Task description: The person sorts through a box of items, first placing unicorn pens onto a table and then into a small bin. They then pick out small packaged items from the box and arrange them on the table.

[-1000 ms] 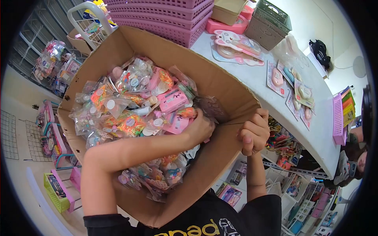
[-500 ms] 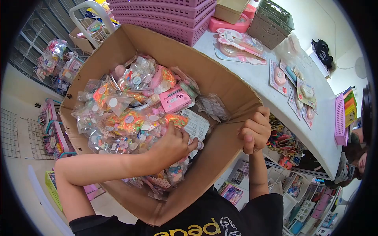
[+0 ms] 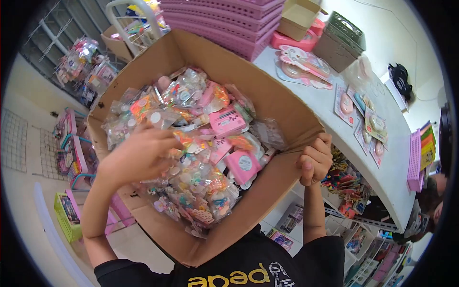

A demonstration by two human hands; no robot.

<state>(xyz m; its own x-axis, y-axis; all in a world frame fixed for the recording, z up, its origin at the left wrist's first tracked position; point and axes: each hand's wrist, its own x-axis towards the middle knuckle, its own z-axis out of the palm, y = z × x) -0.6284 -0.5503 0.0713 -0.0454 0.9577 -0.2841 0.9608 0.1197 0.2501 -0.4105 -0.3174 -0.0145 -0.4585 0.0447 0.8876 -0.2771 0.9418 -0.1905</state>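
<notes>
A large cardboard box [image 3: 282, 115] stands tilted in front of me, heaped with small clear plastic packets [image 3: 201, 184] of colourful trinkets. My left hand [image 3: 141, 153] is over the left half of the heap, its fingers bent around a packet with orange and green bits [image 3: 185, 140]; the hand partly covers it. Among the packets lie a pink printed pack [image 3: 227, 120] and a pink pouch with a round label [image 3: 243, 165]. My right hand [image 3: 316, 159] is wrapped around the box's right rim.
Behind the box rise stacked purple baskets [image 3: 224, 21]. To the right, a white table [image 3: 325, 98] holds carded items [image 3: 375, 122], a grey-green basket [image 3: 339, 40] and a purple basket [image 3: 415, 160]. A person [image 3: 432, 201] is at the far right edge.
My left hand has moved left across the heap with the orange-and-green packet, uncovering the pink pouch. My right hand stays on the rim. The whole view has shifted slightly.
</notes>
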